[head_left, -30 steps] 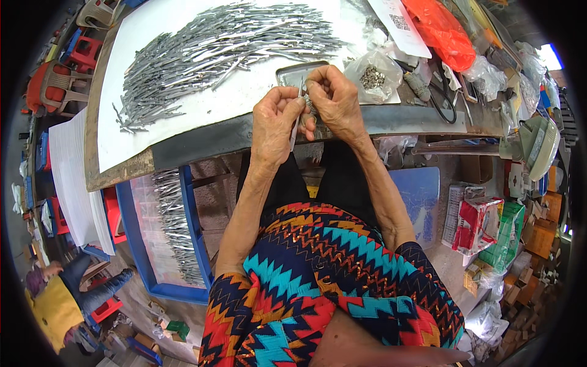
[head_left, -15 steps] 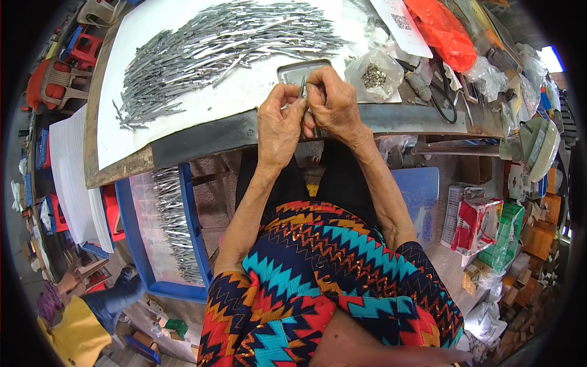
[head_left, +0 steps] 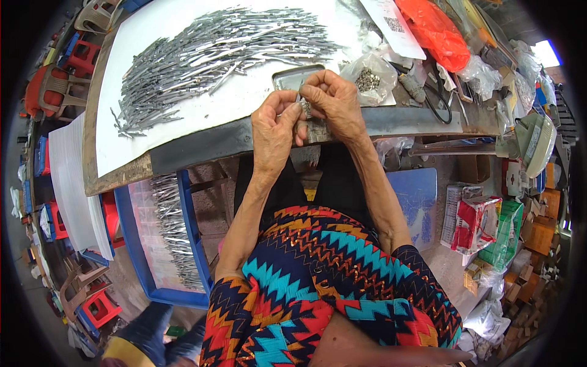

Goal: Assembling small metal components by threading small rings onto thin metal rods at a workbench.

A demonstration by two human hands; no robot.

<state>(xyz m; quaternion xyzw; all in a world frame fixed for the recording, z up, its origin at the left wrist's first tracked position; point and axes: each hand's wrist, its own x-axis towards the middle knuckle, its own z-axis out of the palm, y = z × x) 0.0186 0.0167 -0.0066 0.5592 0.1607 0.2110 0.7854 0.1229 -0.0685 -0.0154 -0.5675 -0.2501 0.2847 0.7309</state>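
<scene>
My left hand [head_left: 274, 128] and my right hand [head_left: 339, 107] meet at the near edge of the table, thumbs and fingertips pinched together. Between them a thin grey metal piece [head_left: 300, 96] stands up; most of it is covered by the fingers. It resembles the slim metal strips [head_left: 226, 43] heaped across white paper just beyond. Right behind my fingertips lies a shallow metal tray [head_left: 293, 76]. A clear plastic bag [head_left: 371, 76] of small metal parts sits to the right of my right hand.
A blue tray [head_left: 137, 257] of more strips stands below on the left, beside stacked white sheets [head_left: 76, 183]. A red bag [head_left: 437, 33], a black cable [head_left: 445, 110] and a lamp-like fixture [head_left: 535, 144] crowd the right. Another person's legs [head_left: 147, 336] show at lower left.
My hands have shifted slightly left and still pinch the metal piece. The other person has moved from the lower left toward the bottom edge. The view has shifted a little.
</scene>
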